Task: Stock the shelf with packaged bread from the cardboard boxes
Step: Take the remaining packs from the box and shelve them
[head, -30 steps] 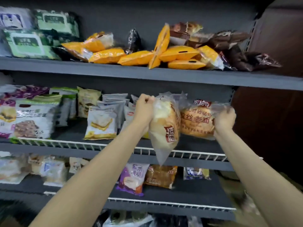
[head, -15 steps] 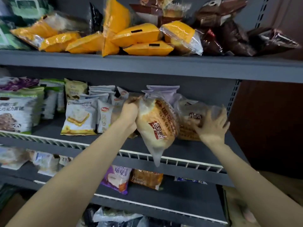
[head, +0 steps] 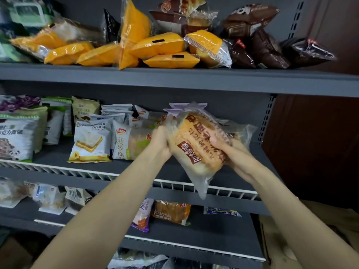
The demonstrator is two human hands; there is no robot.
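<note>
Moved: right hand (head: pixel 231 152) left the rear bag and joined the bread packet (head: pixel 196 144).
Left hand (head: pixel 162 142) grip: clenched on the packet's left edge.
Right grip: clasping its right side.
Packet: tilted, between both hands, above the middle shelf (head: pixel 58 171).

Bare deck is showing on the middle shelf (head: pixel 258 152) at about four o'clock, right of the held loaf (head: pixel 196 144), up to the slotted upright (head: pixel 265 121). Another clear bag (head: pixel 242 131) is lying behind the loaf, filling the back. Toward nine o'clock, standing packets (head: pixel 91 140) are crowding the deck. A white wire rail (head: pixel 229 188) is edging the front at six o'clock. Both hands, left (head: pixel 160 141) and right (head: pixel 231 152), are occupying the opening.
</note>
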